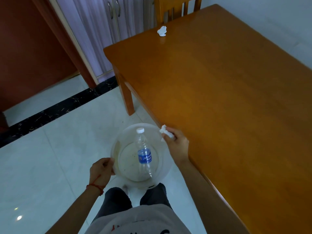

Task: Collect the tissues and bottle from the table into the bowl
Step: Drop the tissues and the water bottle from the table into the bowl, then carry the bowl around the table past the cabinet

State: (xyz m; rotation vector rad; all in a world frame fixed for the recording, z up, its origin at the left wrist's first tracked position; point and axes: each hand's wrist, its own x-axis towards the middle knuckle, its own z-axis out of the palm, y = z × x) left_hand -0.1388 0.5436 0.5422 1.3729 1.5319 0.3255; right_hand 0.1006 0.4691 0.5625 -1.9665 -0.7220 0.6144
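Observation:
A clear plastic bowl (118,146) hangs over the floor beside the table's near edge, gripped at its left rim by my left hand (101,171). Inside it lies an empty clear bottle (144,154) with a white cap and blue label. My right hand (176,143) is at the bowl's right rim, fingers closed on a crumpled white tissue (166,131). Another crumpled white tissue (162,31) rests on the wooden table (219,90) near its far left edge.
A wooden chair (175,9) stands at the table's far end. A pale cabinet (108,22) and a reddish-brown door (30,48) lie to the left. White floor tiles with a black marble strip (59,110) spread below. My dark trousers show under the bowl.

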